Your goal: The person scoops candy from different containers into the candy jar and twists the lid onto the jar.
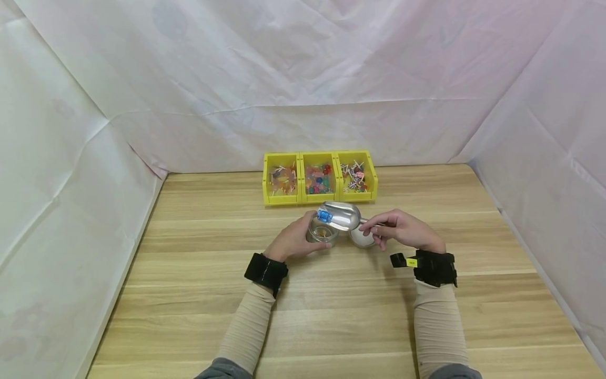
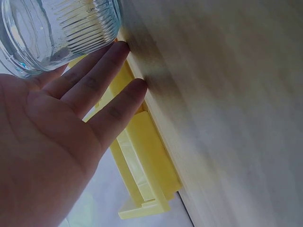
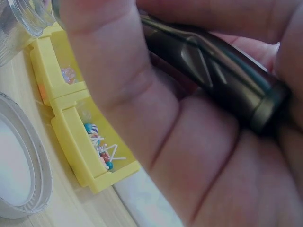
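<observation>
My left hand holds a small clear glass jar between the thumb and the fingers. A little something yellowish shows inside the jar. In the left wrist view the ribbed glass side of the jar lies against the fingers. My right hand grips a metal scoop by its handle, dark in the right wrist view. The scoop's bowl is above the jar, and a blue wrapped candy lies near its front edge.
A round lid with a white inside lies on the wooden table, right of the jar. Behind stand yellow bins in three joined compartments, holding lollipops and colourful candies. White cloth walls enclose the table's back and sides.
</observation>
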Motion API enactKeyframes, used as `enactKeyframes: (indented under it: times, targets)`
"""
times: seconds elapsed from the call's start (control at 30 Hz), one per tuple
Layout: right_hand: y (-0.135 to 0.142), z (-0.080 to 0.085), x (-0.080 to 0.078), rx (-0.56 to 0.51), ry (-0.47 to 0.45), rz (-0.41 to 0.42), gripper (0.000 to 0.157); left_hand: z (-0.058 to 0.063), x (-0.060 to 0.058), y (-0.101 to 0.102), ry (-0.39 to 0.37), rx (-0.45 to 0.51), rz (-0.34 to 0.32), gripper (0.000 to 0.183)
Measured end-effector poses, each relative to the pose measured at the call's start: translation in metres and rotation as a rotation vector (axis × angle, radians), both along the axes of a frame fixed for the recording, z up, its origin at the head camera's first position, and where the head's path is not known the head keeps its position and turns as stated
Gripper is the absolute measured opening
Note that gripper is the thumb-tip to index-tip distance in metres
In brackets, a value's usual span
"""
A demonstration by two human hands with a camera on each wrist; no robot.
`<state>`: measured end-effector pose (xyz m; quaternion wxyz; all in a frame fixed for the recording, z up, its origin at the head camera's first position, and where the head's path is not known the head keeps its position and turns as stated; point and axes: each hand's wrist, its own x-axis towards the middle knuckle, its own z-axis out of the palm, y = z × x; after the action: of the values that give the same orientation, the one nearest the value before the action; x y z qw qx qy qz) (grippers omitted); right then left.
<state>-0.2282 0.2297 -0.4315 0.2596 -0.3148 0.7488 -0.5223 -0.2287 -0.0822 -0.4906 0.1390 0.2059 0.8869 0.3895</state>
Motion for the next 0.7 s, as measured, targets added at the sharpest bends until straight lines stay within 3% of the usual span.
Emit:
enactKeyframes:
  times: [0.7]
  targets:
    - [-0.0002, 0.0034, 0.0003, 0.048, 0.014, 0.003, 0.028, -0.0009, -0.0005, 0.0004, 0.001, -0.004, -0.002, 0.090]
